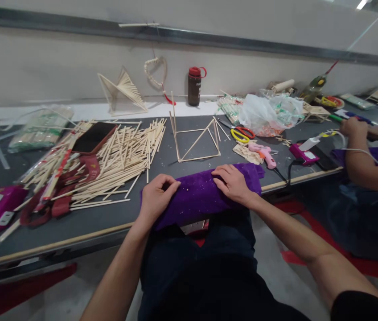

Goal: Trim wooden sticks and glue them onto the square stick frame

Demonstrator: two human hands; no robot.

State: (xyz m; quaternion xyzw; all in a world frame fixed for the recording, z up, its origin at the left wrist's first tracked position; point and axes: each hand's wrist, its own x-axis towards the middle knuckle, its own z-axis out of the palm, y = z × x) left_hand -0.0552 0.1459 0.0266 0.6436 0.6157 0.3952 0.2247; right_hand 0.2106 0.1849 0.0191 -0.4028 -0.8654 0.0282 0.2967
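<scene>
Dark worktable running along a pale wall. Left hand curls closed on the purple cloth at the table's near edge; right hand lies flat and open on it. Just beyond both hands, a stick frame. Farther off, a capped brown bottle, contents unreadable. A plastic bag holds blurred bits.

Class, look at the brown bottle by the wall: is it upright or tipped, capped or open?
The brown bottle stands upright, its red cap on.

Bare table between stick pile and stick frame.
</scene>
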